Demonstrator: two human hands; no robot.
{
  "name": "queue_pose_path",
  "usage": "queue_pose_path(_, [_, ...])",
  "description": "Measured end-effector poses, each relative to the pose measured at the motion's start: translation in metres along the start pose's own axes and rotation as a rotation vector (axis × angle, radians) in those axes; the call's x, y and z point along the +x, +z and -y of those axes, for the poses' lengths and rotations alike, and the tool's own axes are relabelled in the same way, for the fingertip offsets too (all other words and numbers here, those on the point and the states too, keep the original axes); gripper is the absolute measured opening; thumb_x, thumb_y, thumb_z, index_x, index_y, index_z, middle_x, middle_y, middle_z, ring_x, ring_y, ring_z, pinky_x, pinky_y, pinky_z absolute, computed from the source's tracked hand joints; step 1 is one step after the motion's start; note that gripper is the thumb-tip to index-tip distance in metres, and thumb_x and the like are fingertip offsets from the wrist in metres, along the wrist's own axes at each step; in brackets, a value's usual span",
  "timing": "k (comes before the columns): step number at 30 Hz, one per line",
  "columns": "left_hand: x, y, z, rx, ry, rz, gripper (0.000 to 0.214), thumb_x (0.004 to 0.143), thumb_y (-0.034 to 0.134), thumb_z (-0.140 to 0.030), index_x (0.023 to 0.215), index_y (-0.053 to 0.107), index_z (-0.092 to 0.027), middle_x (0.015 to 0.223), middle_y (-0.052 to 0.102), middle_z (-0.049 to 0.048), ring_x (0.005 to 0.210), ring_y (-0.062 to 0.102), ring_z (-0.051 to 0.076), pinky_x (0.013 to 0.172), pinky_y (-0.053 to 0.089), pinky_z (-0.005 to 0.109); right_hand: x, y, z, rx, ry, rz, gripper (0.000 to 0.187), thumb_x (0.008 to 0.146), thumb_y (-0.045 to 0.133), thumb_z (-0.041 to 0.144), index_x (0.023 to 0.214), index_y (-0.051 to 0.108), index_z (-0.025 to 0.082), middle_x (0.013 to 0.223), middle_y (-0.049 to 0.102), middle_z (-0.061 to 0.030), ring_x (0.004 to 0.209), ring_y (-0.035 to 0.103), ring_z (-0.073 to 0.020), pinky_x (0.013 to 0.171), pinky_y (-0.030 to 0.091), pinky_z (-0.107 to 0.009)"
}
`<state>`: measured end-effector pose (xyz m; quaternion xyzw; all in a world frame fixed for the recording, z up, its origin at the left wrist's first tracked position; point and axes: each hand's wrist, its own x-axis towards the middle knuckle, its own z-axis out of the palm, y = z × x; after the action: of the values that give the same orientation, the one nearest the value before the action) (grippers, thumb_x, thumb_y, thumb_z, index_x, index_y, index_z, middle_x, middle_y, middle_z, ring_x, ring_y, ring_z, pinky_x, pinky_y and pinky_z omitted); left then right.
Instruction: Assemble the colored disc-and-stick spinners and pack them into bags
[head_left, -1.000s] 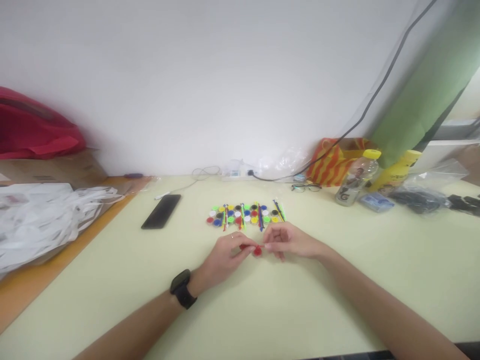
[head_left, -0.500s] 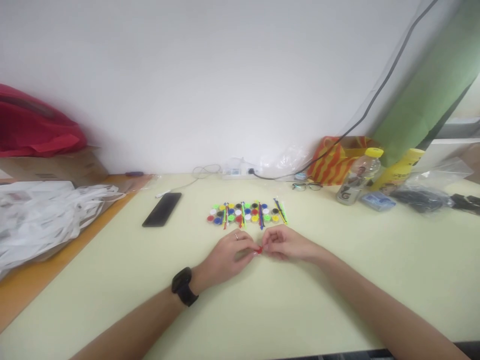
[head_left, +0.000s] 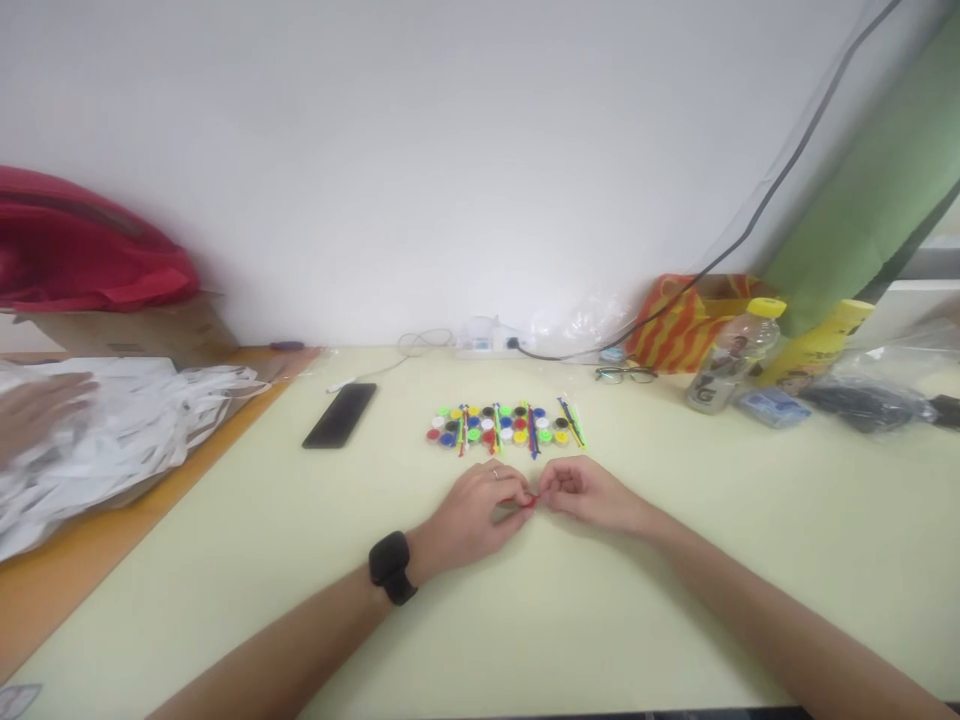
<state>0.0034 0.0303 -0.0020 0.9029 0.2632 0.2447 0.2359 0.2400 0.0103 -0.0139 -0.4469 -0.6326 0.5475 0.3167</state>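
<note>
My left hand (head_left: 480, 508), with a ring and a black watch (head_left: 392, 567) on its wrist, pinches a small red plastic piece (head_left: 529, 501) between thumb and fingers just above the table. At the piece's right side my right hand (head_left: 592, 492) has its thumb and index fingertips pressed together. Whatever they grip is too small to make out. Beyond both hands lie rows of small round discs (head_left: 478, 436) in red, blue, green, white, black and yellow. Bundles of thin coloured plastic sticks (head_left: 533, 432) lie across and beside the discs.
A black phone (head_left: 340, 416) lies to the left. White straps (head_left: 165, 420) heap at the far left, with another person's hand (head_left: 45, 405) over them. Eyeglasses (head_left: 626, 375), a clear bottle (head_left: 731, 360), a yellow bottle (head_left: 817, 348) and a tissue pack (head_left: 772, 407) are at the right.
The view has turned slightly left, so things appear farther right. Another person's hand has come in over the white straps. My hands keep nearly the same pose around the red piece.
</note>
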Motion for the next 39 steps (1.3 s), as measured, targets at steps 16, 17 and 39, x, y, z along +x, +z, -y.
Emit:
queue_pose_path(16, [0.001, -0.008, 0.019, -0.122, -0.169, -0.306, 0.014, 0.102, 0.058, -0.031, 0.111, 0.066, -0.024, 0.120, 0.067, 0.0071, 0.121, 0.058, 0.025, 0.105, 0.046, 0.044, -0.024, 0.000, 0.029, -0.194, -0.014, -0.332, 0.049, 0.094, 0.055, 0.066, 0.077, 0.063, 0.021, 0.057, 0.046, 0.0021, 0.048, 0.035, -0.0122, 0.046, 0.028, -0.027])
queue_pose_path(17, [0.001, -0.007, 0.019, -0.120, -0.172, -0.305, 0.014, 0.102, 0.057, -0.031, 0.111, 0.066, -0.024, 0.120, 0.067, 0.0070, 0.120, 0.058, 0.025, 0.104, 0.047, 0.043, -0.024, -0.003, 0.030, -0.183, -0.023, -0.390, 0.051, 0.093, 0.055, 0.068, 0.073, 0.061, 0.021, 0.055, 0.042, 0.0026, 0.049, 0.033, -0.0123, 0.046, 0.026, -0.027])
queue_pose_path(39, [0.000, -0.011, 0.024, -0.121, -0.208, -0.343, 0.013, 0.099, 0.060, -0.031, 0.099, 0.068, -0.022, 0.095, 0.072, 0.0023, 0.084, 0.063, 0.018, 0.079, 0.050, 0.032, -0.002, -0.056, -0.015, -0.354, -0.108, -0.696, 0.023, 0.086, 0.053, 0.035, 0.104, 0.060, 0.023, 0.076, 0.069, -0.0019, 0.073, 0.064, -0.0215, 0.065, 0.046, -0.030])
